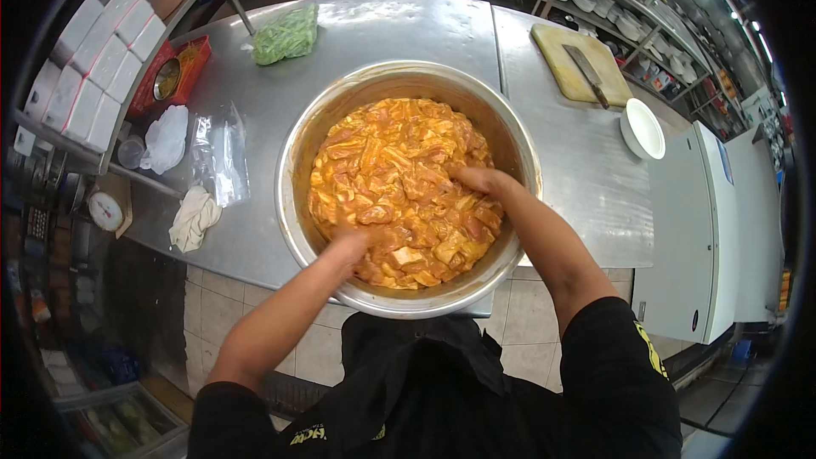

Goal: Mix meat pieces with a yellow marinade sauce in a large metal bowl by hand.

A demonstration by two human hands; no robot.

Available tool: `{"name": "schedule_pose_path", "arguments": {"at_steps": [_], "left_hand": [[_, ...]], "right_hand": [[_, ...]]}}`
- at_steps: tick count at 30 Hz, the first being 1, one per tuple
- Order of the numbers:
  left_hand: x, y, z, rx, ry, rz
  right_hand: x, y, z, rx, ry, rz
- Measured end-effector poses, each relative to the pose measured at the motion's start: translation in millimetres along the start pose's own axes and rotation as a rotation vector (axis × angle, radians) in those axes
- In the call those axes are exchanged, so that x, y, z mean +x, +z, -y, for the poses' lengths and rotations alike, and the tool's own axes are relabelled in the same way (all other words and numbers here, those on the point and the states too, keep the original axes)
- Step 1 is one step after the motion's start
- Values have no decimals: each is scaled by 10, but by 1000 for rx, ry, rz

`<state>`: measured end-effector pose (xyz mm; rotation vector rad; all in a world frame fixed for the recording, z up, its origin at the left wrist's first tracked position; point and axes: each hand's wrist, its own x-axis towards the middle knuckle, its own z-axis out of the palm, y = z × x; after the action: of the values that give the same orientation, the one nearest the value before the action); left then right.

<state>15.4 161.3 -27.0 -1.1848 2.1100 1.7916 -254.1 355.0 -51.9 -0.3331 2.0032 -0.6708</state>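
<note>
A large round metal basin (296,140) stands at the front of a stainless steel table, close against my body. Raw meat pieces (401,166) coated in an orange-yellow marinade fill much of it. My left hand (352,247) is in the meat at the basin's near left side, blurred, with its fingers mostly hidden. On the right side my right hand (478,180) has its fingers sunk into the meat, so what they grip is hidden.
The steel table (408,25) also bears a bag of green vegetables (287,35), clear plastic bags (220,156), a cloth (194,218), a cutting board (561,70) with a cleaver (583,67), and a white bowl (641,129). A white chest (676,229) stands right.
</note>
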Motion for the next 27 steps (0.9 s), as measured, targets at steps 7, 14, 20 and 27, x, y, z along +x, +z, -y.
{"name": "schedule_pose_path", "arguments": {"at_steps": [7, 14, 20, 27], "left_hand": [[226, 155, -152, -805, -441, 269], [120, -350, -976, -331, -86, 105], [807, -517, -479, 609, 329, -426], [1262, -175, -649, -554, -222, 121]], "right_hand": [[-1137, 809, 921, 1024, -36, 393], [-588, 466, 1198, 246, -371, 5], [6, -424, 948, -110, -313, -433], [540, 48, 797, 689, -255, 131]]}}
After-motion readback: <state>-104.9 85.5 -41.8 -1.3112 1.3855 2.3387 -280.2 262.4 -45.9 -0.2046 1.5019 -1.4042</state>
